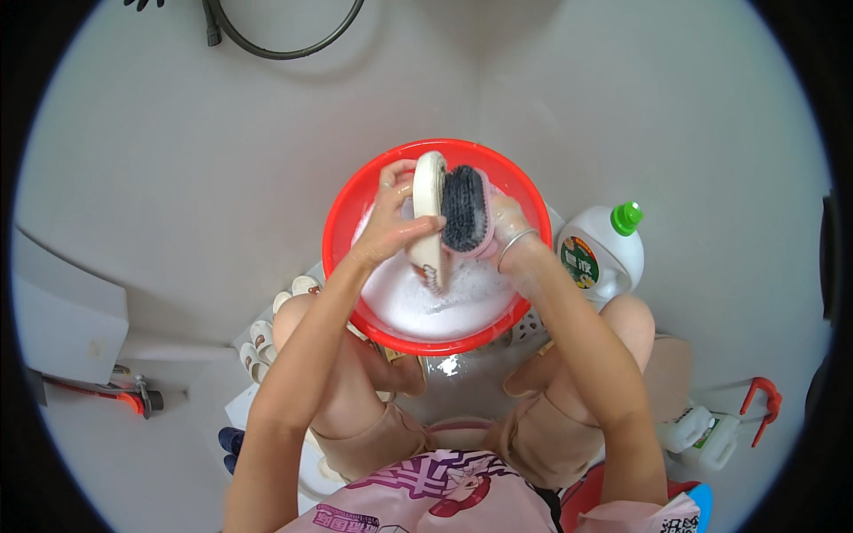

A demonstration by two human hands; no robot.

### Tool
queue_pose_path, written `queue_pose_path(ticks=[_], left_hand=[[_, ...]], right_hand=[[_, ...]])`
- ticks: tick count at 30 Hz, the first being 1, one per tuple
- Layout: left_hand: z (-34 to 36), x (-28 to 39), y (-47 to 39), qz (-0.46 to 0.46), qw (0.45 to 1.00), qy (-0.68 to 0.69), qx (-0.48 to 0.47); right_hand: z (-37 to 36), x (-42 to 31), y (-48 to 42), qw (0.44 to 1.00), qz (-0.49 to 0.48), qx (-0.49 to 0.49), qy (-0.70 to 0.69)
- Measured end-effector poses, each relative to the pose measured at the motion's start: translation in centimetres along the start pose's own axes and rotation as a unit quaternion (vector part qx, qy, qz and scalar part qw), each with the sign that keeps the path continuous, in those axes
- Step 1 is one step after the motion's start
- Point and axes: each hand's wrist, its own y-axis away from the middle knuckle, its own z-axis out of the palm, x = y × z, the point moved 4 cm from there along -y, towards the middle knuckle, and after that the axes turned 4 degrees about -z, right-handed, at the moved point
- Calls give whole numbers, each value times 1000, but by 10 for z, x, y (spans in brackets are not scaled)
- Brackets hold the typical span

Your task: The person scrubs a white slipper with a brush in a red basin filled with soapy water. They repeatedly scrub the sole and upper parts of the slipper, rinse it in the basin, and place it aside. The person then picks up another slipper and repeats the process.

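Note:
Over a red plastic basin [436, 346] of foamy water [426, 310], my left hand [393, 220] grips a white shoe [427, 186], held on its side with the toe or heel end up. My right hand [510, 223] holds a scrub brush [466, 210] with a pink body and dark bristles. The bristles face the shoe and are against or very close to its edge; contact is hard to tell. Wet suds cling to my right hand, and a bracelet circles that wrist.
A white detergent bottle with a green cap [626, 218] stands right of the basin. Several white shoes [263, 340] lie at left. White jugs [710, 440] are at lower right. A dark hose [286, 54] hangs above.

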Motion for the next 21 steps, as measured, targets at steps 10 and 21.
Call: queue_pose_path(ticks=[10, 21], left_hand=[[-1, -61, -17, -262, 858, 440, -44], [20, -132, -1, -305, 754, 579, 59]], right_hand=[[-33, -11, -62, 655, -224, 231, 684], [-106, 64, -131, 444, 101, 92, 885]])
